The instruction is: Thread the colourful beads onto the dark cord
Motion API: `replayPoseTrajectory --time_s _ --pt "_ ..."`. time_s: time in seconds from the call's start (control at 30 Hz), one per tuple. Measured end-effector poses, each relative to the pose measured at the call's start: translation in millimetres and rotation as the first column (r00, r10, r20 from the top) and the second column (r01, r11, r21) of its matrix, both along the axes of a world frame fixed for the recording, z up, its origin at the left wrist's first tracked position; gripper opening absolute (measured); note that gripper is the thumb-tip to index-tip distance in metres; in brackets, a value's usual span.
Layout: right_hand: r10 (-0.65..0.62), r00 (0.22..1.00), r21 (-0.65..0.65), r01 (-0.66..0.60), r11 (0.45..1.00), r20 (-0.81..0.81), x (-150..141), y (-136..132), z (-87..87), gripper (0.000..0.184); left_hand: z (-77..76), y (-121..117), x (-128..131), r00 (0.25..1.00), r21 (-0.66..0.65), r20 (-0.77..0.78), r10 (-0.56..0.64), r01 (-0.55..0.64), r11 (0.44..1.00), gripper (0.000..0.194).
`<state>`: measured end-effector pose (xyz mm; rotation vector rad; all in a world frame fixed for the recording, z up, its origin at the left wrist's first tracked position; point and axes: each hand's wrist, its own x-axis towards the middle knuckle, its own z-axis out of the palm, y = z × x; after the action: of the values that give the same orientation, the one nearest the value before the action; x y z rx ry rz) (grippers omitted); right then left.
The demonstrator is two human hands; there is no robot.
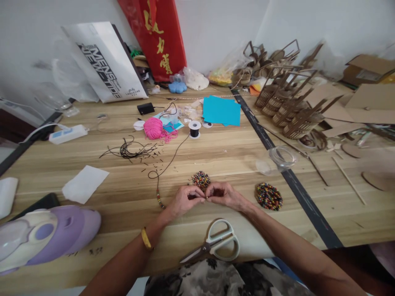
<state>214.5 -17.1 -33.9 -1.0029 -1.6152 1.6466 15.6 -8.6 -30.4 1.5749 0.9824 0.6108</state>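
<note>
My left hand [185,200] and my right hand [224,194] meet fingertip to fingertip over the wooden table [123,193], both pinched shut. A thin black cord [168,164] runs from a spool [194,128] to my left hand, with several beads strung on it [159,200]. What my right fingers pinch is too small to make out. A small pile of coloured beads [200,179] lies just beyond my hands, and a larger pile [268,196] sits to the right.
Scissors [216,243] lie near the table edge in front of me. A pink yarn ball [153,128], blue paper [221,110], cut black cord bits [129,151], a clear lid [282,156], cardboard baskets [290,107], a white sheet [84,183] and a purple device [46,238] surround the area.
</note>
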Motion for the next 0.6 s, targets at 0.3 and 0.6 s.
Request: replayPoseTrajectory --time_s 0.3,0.6 --pt "-0.011 1.0 0.007 0.011 1.0 0.007 -1.8 -0.7 0.7 0.023 -6.1 0.2 -1.0 0.998 -0.086 0.062 -0.013 0.018 0.996 0.012" --pt "-0.023 0.999 0.133 0.026 0.991 -0.023 4.7 -2.8 3.3 0.022 6.7 3.9 -6.3 0.983 -0.15 0.182 0.01 0.018 0.989 0.033"
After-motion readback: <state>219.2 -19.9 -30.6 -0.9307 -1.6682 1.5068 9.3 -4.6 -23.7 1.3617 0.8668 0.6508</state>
